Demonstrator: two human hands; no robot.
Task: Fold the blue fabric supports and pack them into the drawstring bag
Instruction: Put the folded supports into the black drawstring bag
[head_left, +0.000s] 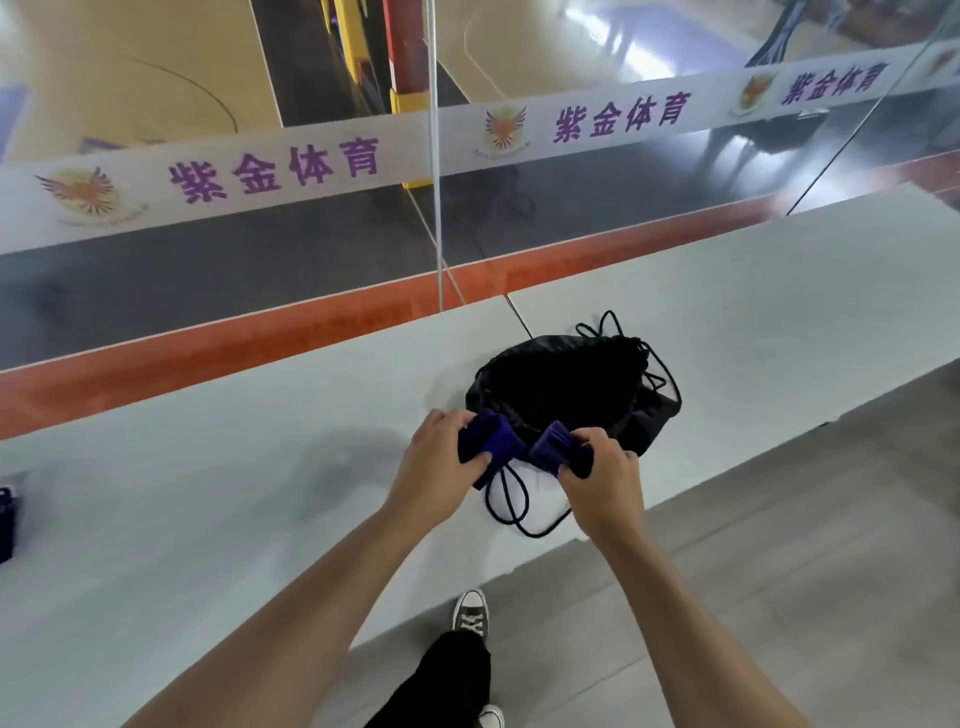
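A black drawstring bag (566, 384) lies on the pale grey ledge (208, 519), its cords looping toward me. Just in front of the bag, my left hand (441, 467) grips one folded blue fabric support (496, 441). My right hand (597, 478) grips a second folded blue fabric support (553, 449). The two supports almost touch each other above the bag's near edge and its black cord (511, 506). My fingers cover part of each support.
Another dark blue item (8, 522) sits at the ledge's far left edge. A glass barrier with a white lettered band (270, 169) rises behind the ledge. Below me are my shoe (470, 616) and a grey floor (753, 571).
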